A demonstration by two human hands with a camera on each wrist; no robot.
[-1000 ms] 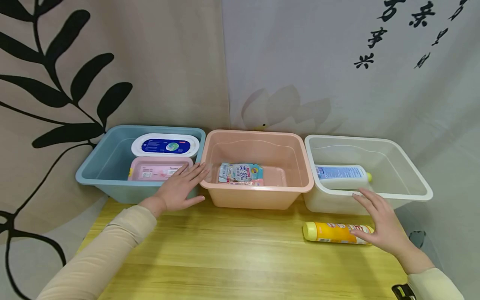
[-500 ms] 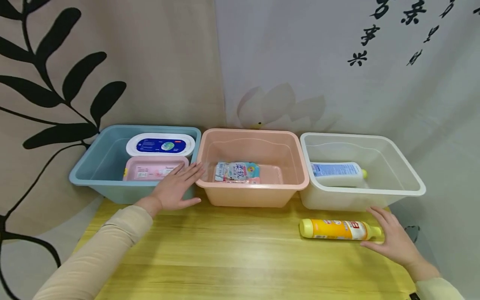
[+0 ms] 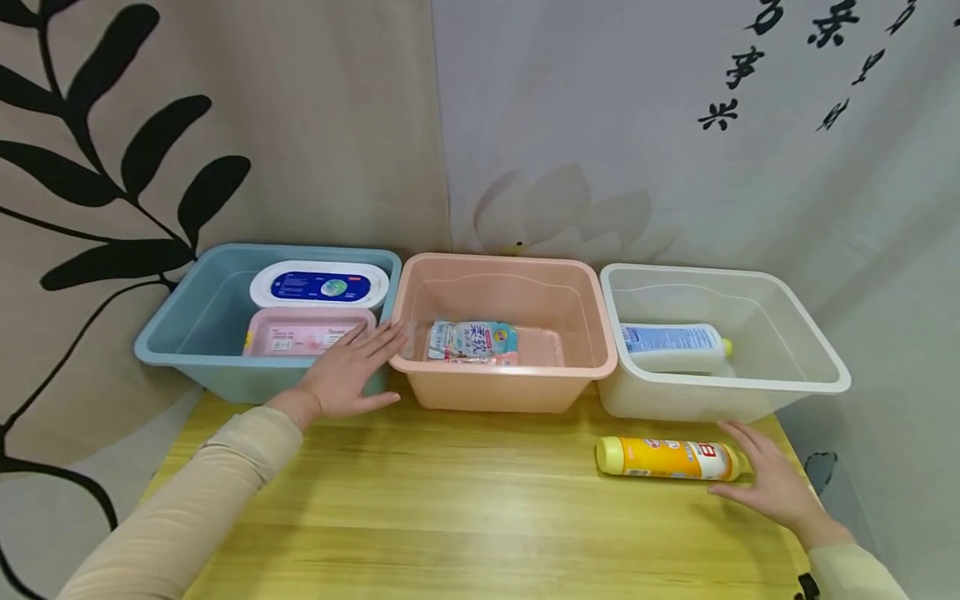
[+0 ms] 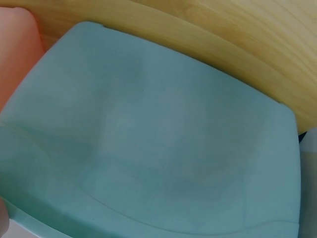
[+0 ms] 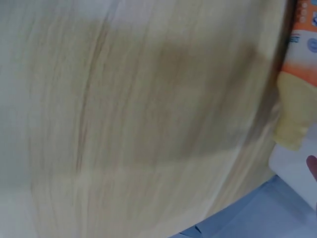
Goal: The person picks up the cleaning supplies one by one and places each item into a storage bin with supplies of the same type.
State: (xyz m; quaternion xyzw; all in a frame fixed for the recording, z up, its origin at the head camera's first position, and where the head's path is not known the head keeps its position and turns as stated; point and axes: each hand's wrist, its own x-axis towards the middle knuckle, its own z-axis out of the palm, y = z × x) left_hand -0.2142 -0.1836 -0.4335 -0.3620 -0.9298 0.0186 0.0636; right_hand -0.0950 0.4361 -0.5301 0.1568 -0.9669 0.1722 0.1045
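Note:
A yellow bottle (image 3: 667, 458) with an orange label lies on its side on the table, its narrow end to the right. Around that narrow end, my right hand (image 3: 776, 483) holds its thumb and fingers apart; whether it touches the bottle I cannot tell. The right wrist view shows the bottle's pale yellow neck (image 5: 294, 109) and one fingertip (image 5: 313, 166). With fingers straight, my left hand (image 3: 345, 371) rests at the neighbouring rims of the blue tub (image 3: 168, 360) and the peach tub (image 3: 495, 392). The blue tub's outer wall (image 4: 163, 134) fills the left wrist view.
Two wipes boxes, one white (image 3: 318, 285) and one pink (image 3: 307, 332), lie in the blue tub. A small printed packet (image 3: 476, 342) is in the peach tub. To its right, a white tub (image 3: 750, 385) contains a white bottle (image 3: 675, 348). A curtain (image 3: 562, 125) hangs behind.
My right hand first moved down and right from the white tub's front rim, then slightly left around the bottle's narrow end. The left hand stays at the rims.

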